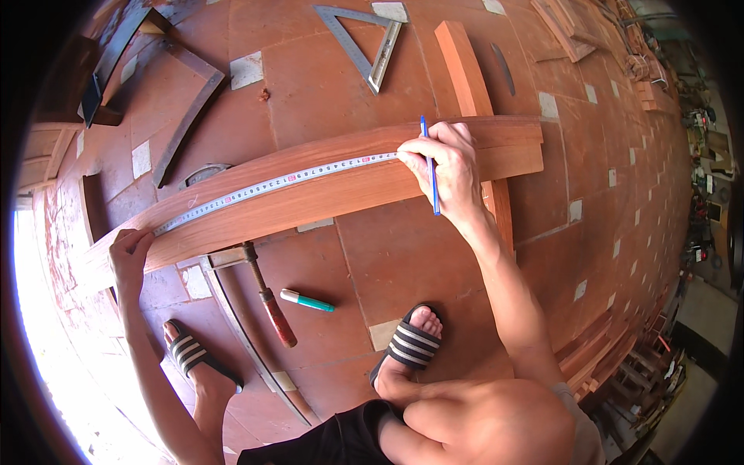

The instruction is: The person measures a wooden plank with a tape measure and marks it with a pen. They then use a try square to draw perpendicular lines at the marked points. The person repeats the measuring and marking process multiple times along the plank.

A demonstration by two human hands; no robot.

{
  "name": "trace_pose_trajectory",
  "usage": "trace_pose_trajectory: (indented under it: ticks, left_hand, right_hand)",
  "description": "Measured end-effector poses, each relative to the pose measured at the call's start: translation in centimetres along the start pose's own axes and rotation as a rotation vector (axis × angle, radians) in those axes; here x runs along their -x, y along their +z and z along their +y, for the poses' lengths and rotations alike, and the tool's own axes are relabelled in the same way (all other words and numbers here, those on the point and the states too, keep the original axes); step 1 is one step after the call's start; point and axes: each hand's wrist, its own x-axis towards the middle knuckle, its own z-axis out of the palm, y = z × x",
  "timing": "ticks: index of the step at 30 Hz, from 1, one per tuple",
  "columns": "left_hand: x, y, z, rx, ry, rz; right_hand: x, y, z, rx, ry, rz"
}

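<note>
Right fingers: pen; left fingers: tape (apparently pinched).

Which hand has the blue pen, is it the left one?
No, the right hand holds the blue pen, while the left hand is at one end of the measuring tape.

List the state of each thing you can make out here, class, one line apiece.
Measuring tape: pulled out along the board
Wooden board: lying across a beam
Left hand: fingers curled at the tape's left end
Right hand: closed around the pen
Pen: held; cap hard to tell
Clamp: tightness unclear
Teal marker: lying unheld
Set square: lying flat
Sandals: worn
</note>
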Motion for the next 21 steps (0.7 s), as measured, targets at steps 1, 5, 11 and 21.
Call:
trace_pose_trajectory:
  ticks: [1,5,11,21]
  left_hand:
    - [0.0,0.1,0.0,0.007,0.007,0.001]
    - [-0.1,0.6,0.2,0.010,0.070,0.020]
    - [1.0,0.3,2.0,-0.061,0.155,0.071]
    - [1.6,0.8,5.1,-0.099,0.131,0.141]
  right_hand:
    - [0.0,0.0,0.0,0.002,0.000,0.002]
    - [0.0,0.0,0.1,-0.022,0.007,0.004]
    - [-0.7,-0.4,-1.1,0.011,0.047,-0.033]
    - [-1.2,-0.9,-2.6,0.111,0.192,-0.136]
